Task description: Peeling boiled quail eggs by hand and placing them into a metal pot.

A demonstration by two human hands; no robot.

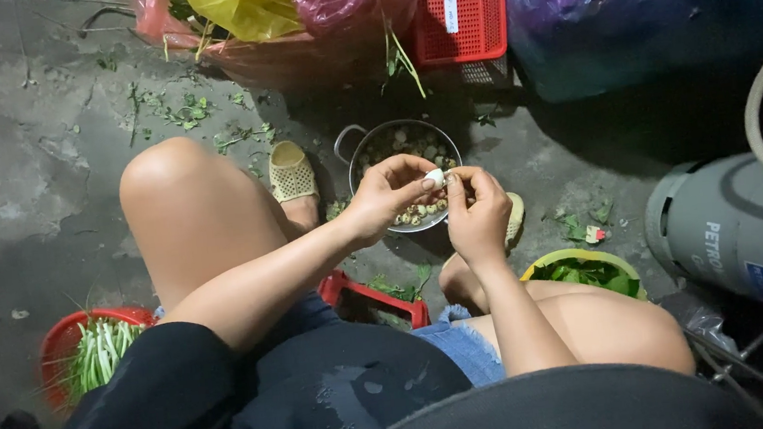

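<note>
I sit low over a concrete floor with my knees apart. My left hand (386, 196) and my right hand (476, 213) meet above a metal pot (350, 146) and pinch a small white egg-shaped piece (434, 178) between their fingertips. The pot holds several small pale and speckled pieces, partly hidden by my hands. My foot in a pale yellow perforated shoe (290, 171) rests just left of the pot.
A red basket of green stalks (89, 346) stands at my left, a green bowl of leaves (589, 270) at my right, a red tray (380, 299) between my legs. Behind lie plastic bags (290, 6), a red crate (460, 10) and a grey gas cylinder (737, 229).
</note>
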